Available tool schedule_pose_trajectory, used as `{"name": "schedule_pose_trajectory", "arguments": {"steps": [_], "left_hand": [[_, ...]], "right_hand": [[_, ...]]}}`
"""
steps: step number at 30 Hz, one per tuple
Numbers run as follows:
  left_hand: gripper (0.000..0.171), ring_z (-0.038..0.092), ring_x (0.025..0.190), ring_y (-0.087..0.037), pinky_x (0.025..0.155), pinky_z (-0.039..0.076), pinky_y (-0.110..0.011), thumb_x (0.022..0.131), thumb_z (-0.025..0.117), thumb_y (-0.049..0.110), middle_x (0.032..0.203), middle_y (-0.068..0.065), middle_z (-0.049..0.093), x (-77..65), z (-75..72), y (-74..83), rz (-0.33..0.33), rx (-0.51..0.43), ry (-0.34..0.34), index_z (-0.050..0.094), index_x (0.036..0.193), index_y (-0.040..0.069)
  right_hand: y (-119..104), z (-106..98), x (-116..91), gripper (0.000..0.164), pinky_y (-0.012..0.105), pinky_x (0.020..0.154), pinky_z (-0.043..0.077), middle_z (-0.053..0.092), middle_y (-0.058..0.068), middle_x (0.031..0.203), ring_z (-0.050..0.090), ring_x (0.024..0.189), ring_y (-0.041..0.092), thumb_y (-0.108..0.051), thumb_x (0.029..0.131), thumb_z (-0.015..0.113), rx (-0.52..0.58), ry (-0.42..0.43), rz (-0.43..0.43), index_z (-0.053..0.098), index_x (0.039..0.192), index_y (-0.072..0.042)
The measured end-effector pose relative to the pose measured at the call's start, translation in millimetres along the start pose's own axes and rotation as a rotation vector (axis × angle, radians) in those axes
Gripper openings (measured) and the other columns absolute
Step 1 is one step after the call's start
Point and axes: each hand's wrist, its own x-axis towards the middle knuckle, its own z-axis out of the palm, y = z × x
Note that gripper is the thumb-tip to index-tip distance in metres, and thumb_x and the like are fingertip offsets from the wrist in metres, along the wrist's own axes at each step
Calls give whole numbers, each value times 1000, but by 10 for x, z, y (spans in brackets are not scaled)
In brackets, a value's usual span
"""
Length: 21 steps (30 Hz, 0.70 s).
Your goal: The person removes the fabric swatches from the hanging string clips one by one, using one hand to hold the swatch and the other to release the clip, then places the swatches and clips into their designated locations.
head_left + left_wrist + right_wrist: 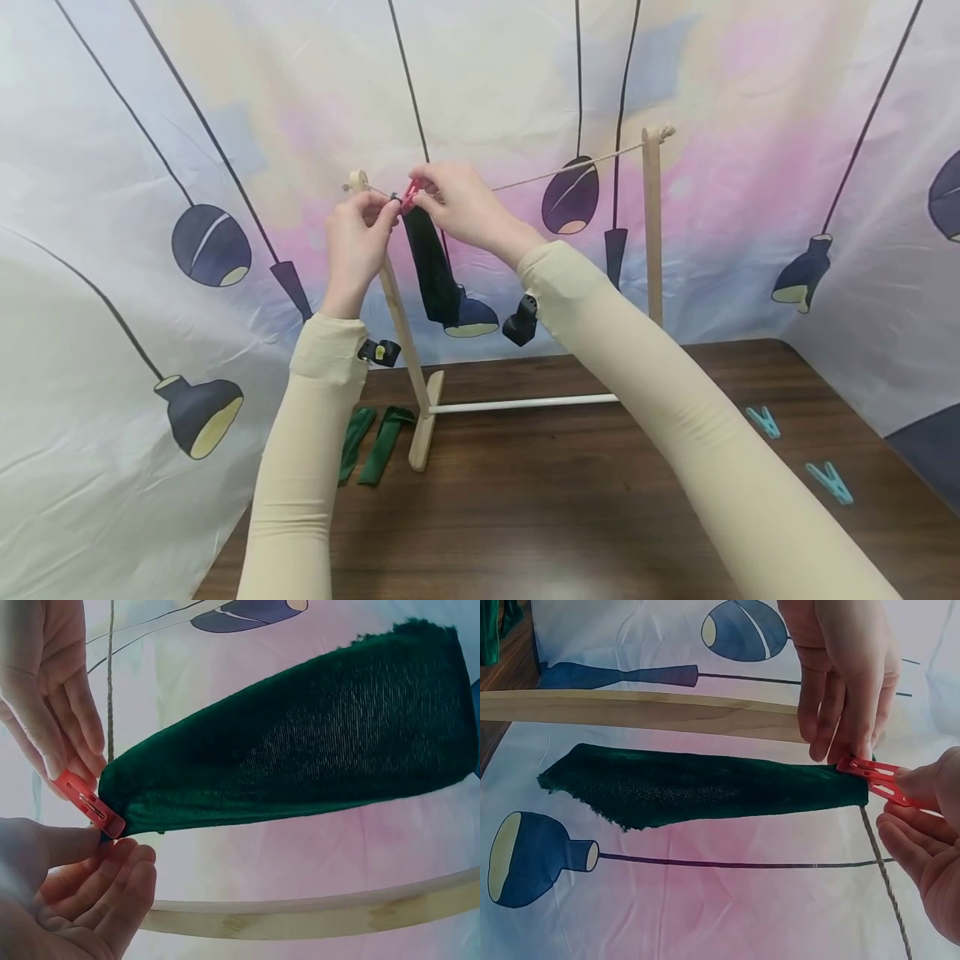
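Note:
A dark green velvety cloth (429, 265) hangs from the rope near the left post, its top edge folded at the line. My left hand (356, 248) pinches the cloth's upper corner between thumb and fingers. From the other side, my right hand (467, 208) holds a red clothespin (409, 194) by its handle end. In the left wrist view the clothespin's (91, 805) tip lies over the corner of the cloth (300, 742), close to the left thumb. The right wrist view has the cloth (705, 784) hanging free below the pinched end.
The rope (558, 173) runs between two wooden posts (652, 233), joined low down by a white rod (525, 404). Green cloth pieces (385, 446) lie on the brown table (540, 508) at left. Two light-blue clothespins (829, 482) lie at right. A printed curtain (480, 50) stands behind.

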Motion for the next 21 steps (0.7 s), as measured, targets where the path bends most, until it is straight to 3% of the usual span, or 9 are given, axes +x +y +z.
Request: {"name": "schedule_pose_trajectory", "arguments": {"steps": [14, 21], "left_hand": [[29, 71, 93, -27, 82, 57, -33, 102, 61, 25, 105, -17, 73, -3, 4, 36, 39, 35, -18, 68, 110, -2], [29, 71, 98, -29, 88, 56, -36, 104, 57, 26, 111, -17, 72, -45, 17, 43, 36, -15, -11, 65, 111, -2]], "right_hand": [[24, -56, -43, 26, 21, 93, 50, 70, 9, 111, 66, 101, 17, -16, 102, 61, 4, 113, -42, 66, 123, -2], [47, -101, -102, 20, 23, 86, 52, 73, 9, 106, 68, 93, 17, -12, 100, 63, 31, 194, -101, 69, 115, 0]]}}
